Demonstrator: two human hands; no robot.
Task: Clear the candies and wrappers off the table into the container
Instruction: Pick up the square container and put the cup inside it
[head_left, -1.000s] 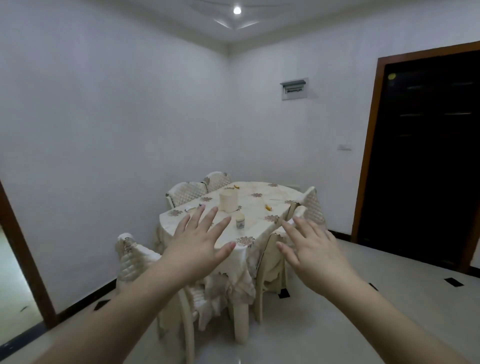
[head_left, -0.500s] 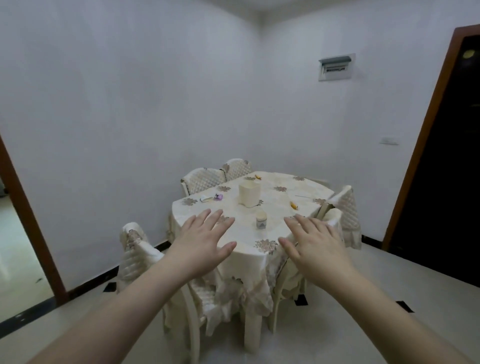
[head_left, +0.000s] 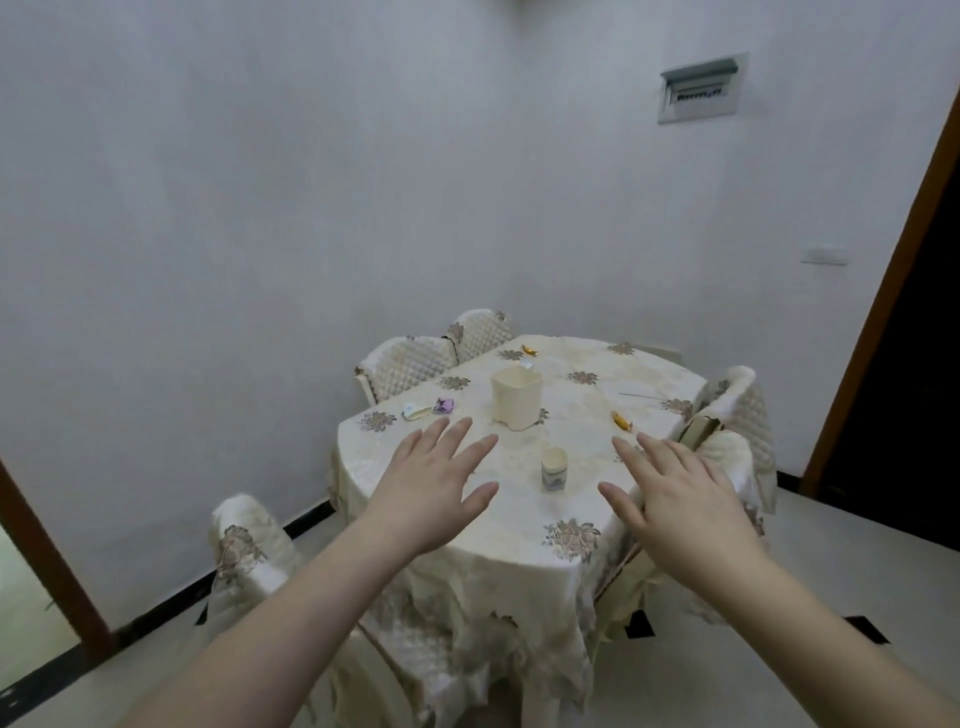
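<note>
cream container (head_left: 516, 397), contents unseen, small cup (head_left: 554, 469)

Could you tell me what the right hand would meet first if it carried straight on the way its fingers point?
Probably the orange wrapped candy just beyond the right hand; depth is unclear, since the hand seems raised above the tablecloth.

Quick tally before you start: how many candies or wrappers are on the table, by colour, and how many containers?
Orange-yellow candies: 2, one at the far edge, one on the right side
Purple wrapper: 1
Pale white-green wrapper: 1
Large cream container: 1
Small cup: 1
Total: 6
</note>
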